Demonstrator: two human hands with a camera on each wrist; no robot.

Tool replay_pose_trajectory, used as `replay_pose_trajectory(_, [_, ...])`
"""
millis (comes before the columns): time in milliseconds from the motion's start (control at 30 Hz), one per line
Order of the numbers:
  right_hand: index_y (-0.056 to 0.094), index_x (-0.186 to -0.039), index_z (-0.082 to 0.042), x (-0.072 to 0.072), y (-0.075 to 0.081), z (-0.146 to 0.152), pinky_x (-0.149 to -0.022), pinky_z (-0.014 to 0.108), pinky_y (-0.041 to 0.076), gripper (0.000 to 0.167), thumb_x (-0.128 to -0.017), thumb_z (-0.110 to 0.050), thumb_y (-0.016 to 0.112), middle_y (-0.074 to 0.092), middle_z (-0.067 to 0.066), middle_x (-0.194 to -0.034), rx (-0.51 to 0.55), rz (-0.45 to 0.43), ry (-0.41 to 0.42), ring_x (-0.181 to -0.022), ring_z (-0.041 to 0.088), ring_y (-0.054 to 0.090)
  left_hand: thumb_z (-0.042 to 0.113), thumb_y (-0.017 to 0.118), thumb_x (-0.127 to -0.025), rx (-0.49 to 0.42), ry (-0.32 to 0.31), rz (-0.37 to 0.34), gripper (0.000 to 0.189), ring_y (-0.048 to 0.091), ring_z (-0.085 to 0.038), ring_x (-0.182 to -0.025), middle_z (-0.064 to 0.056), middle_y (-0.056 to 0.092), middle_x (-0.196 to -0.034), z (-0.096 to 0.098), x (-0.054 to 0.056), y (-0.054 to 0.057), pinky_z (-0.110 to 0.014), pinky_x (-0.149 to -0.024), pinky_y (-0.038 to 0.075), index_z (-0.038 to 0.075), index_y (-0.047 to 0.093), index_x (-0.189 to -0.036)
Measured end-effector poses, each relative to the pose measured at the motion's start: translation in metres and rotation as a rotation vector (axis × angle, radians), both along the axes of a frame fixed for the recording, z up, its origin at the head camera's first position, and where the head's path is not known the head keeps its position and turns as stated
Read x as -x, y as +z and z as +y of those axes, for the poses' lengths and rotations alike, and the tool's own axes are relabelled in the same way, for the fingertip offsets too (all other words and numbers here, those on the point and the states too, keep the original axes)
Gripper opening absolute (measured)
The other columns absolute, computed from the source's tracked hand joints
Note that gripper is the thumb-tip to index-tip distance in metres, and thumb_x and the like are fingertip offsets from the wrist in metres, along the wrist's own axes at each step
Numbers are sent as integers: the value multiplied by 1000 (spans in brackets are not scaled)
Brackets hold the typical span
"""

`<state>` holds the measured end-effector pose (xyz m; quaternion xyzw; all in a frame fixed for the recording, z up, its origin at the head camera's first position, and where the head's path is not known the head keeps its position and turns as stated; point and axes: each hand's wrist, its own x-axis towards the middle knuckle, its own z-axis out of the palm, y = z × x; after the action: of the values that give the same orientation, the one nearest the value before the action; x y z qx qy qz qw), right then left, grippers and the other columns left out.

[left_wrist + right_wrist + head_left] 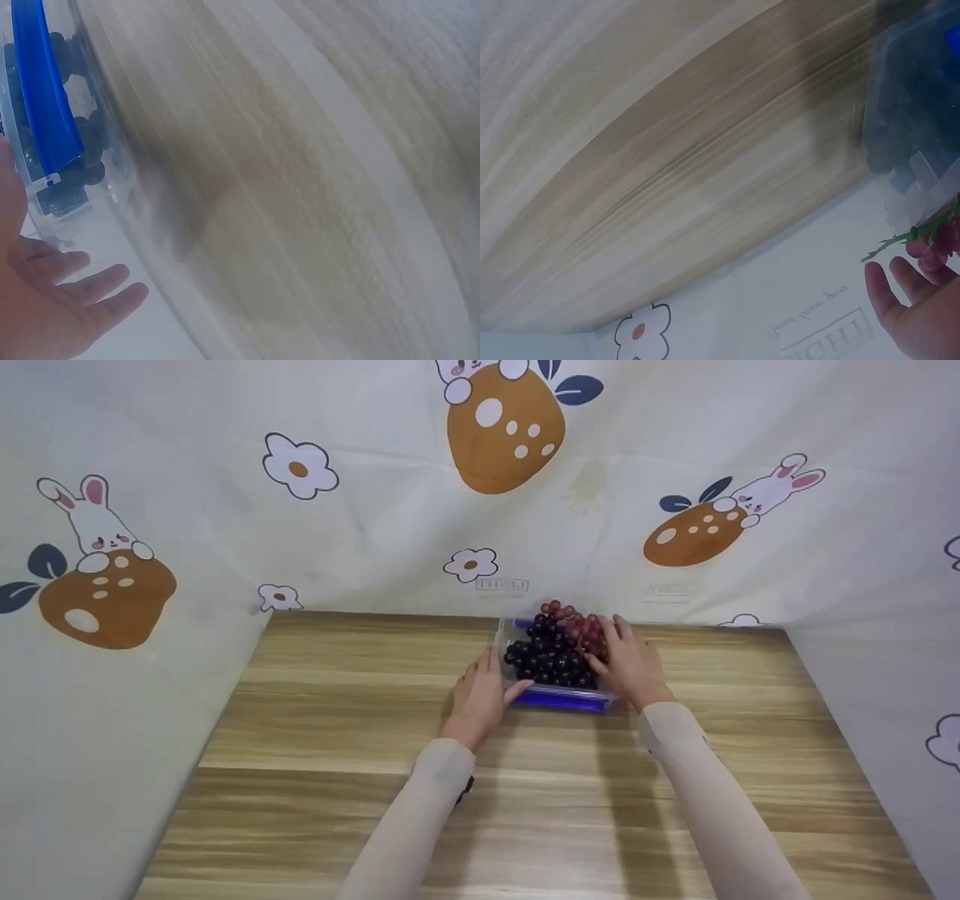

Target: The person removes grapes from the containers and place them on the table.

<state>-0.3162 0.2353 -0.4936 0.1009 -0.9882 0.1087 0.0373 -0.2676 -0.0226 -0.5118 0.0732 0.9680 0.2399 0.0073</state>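
A clear plastic box point(504, 639) with a blue latch point(562, 700) on its front side stands near the back of the table. Dark grapes point(551, 660) fill much of it. A bunch of red grapes point(585, 631) lies over the back right, its green stem point(900, 238) showing in the right wrist view. My right hand point(634, 664) holds the red bunch at its right end, thumb in front and fingers behind. At the box's left side is my left hand point(478, 695), fingers extended along the wall and thumb at the front corner.
The box stands on a wood-grain table point(322, 712). Close behind it hangs a pale cloth point(375, 525) printed with rabbits and flowers, which also encloses the left and right sides.
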Motion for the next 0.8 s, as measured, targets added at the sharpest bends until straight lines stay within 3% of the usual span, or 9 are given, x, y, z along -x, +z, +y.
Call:
replay_pose_trajectory(500, [38,-158,-1,9,-10,-2,-103,68,50,71,-103,-31,69,43,35,-155,51,32,24,-130,56,55,64,56,-101,31,6,-15,96,49,-42,-144,-23,39,-166,2,0,0,-53,-114,49,-3,30,-164])
replay_pose_trajectory(800, [37,-162,-8,13,-13,-4,-99,68,53,71,-102,-28,70,44,36,-153,74,83,37,-126,57,57,64,56,-101,20,4,-17,96,48,-42,-145,-23,39,-166,1,1,2,-55,-115,48,-4,29,-164])
